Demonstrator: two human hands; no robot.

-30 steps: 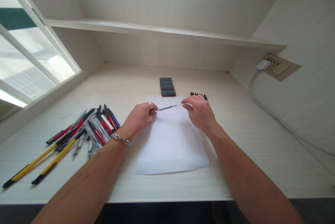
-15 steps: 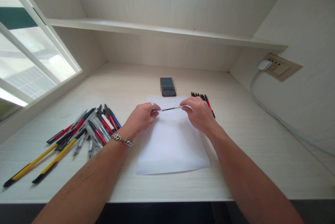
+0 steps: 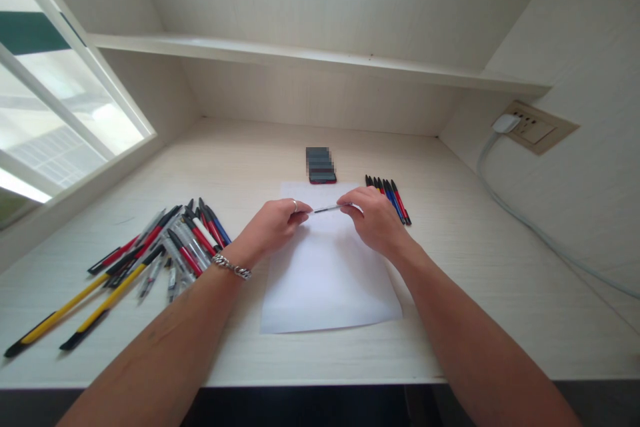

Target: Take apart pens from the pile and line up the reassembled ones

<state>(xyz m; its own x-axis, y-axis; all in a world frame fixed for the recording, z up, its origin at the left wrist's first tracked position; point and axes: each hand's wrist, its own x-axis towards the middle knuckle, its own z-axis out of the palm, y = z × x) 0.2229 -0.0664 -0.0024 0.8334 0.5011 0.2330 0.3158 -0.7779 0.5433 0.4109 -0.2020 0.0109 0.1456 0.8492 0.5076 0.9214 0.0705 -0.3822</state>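
A thin clear pen (image 3: 327, 208) with a dark core is held level above a white sheet of paper (image 3: 327, 280). My left hand (image 3: 273, 224), with a ring and a wrist bracelet, pinches its left end. My right hand (image 3: 373, 217) pinches its right end. Both hands hover over the sheet's far half. Left of my left hand lies a loose heap of pens (image 3: 170, 247) in red, black, blue, clear and yellow. Just beyond my right hand, a short row of pens (image 3: 390, 194) lies side by side.
A phone (image 3: 321, 165) lies flat past the paper. A shelf (image 3: 310, 60) runs above the desk's back wall. On the right wall a socket panel (image 3: 535, 126) holds a white plug, its cable (image 3: 525, 220) trailing along the wall. A window frame stands at the left.
My two hands have come closer together along the pen, so less of it shows between them. The row of pens behind my right hand is now more exposed.
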